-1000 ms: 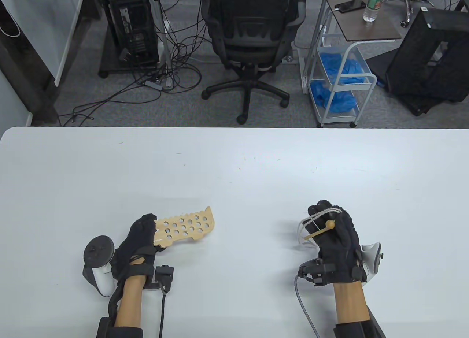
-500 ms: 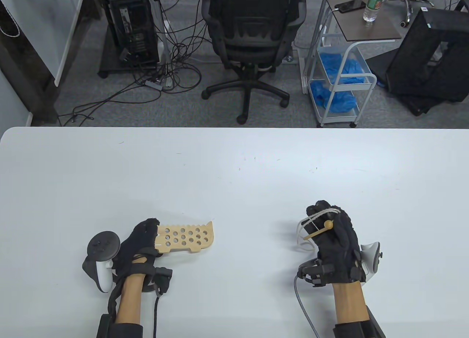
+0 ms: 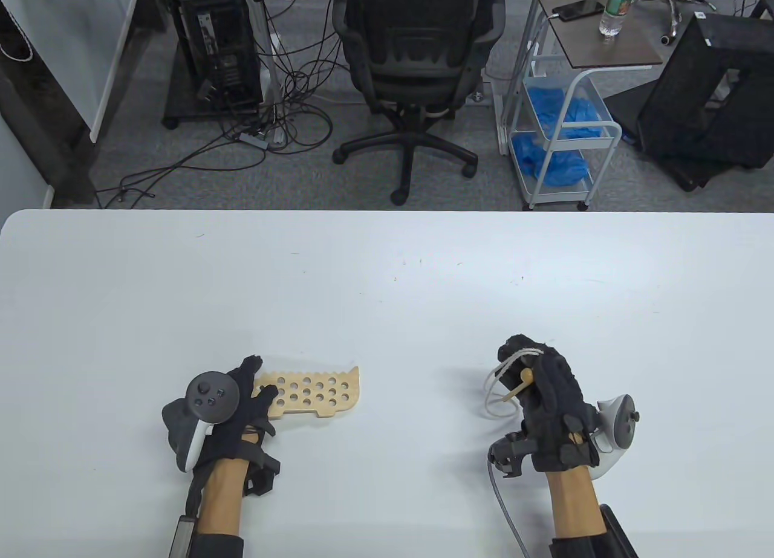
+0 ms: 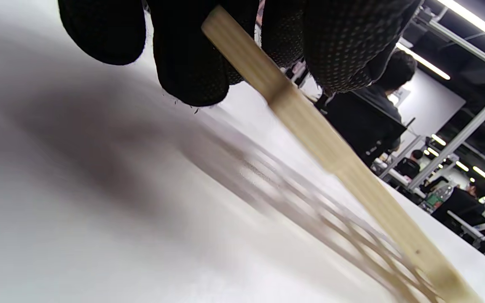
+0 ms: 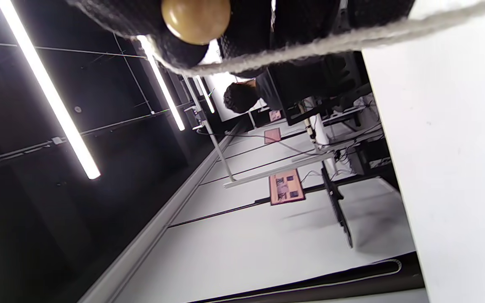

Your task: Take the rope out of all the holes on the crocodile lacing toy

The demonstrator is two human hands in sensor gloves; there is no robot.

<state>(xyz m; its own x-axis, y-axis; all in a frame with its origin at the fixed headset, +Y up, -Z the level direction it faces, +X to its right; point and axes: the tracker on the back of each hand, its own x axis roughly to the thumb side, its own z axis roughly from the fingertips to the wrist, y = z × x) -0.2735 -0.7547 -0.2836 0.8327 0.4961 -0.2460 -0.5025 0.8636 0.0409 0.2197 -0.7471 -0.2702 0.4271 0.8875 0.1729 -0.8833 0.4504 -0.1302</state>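
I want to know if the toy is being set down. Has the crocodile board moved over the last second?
Yes. The crocodile board has dropped toward the table's near edge and levelled out, its raised end lowered.

Left hand (image 3: 242, 401) hides crocodile board (image 3: 314, 393) tail end; board's far end blurred in left wrist view.

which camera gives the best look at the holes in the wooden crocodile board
The table view: the board lies flat there, its holes all visibly free of rope. The left wrist view catches only its blurred edge under the fingers; the right wrist view misses it.
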